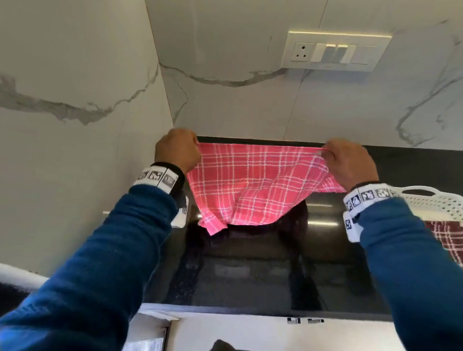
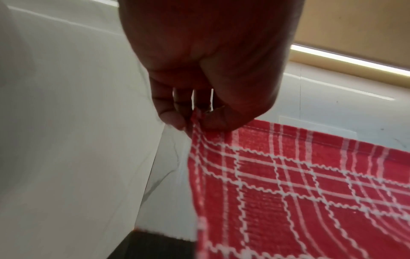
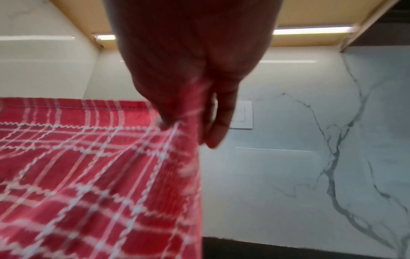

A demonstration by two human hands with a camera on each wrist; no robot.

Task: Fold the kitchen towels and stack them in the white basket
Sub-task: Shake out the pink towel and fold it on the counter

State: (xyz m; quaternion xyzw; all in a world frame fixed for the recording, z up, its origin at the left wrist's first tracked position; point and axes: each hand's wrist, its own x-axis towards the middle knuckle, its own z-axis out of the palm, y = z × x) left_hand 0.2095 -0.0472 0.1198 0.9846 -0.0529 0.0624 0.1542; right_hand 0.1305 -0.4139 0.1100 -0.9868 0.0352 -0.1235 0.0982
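Observation:
A pink-red checked kitchen towel [image 1: 252,182] hangs stretched in the air above the black counter [image 1: 258,275]. My left hand [image 1: 178,149] pinches its top left corner, and the left wrist view shows thumb and fingers of that hand [image 2: 197,117] closed on the towel [image 2: 299,192]. My right hand [image 1: 347,163] pinches the top right corner; in the right wrist view this hand [image 3: 188,121] is blurred against the towel [image 3: 88,166]. The white basket [image 1: 446,205] stands at the right with a folded dark maroon checked towel [image 1: 448,239] inside.
Marble walls meet in a corner behind the counter, and a switch panel [image 1: 333,51] sits on the back wall. Under-cabinet lights [image 3: 310,31] glow above. The counter's front edge [image 1: 254,313] runs just before my body.

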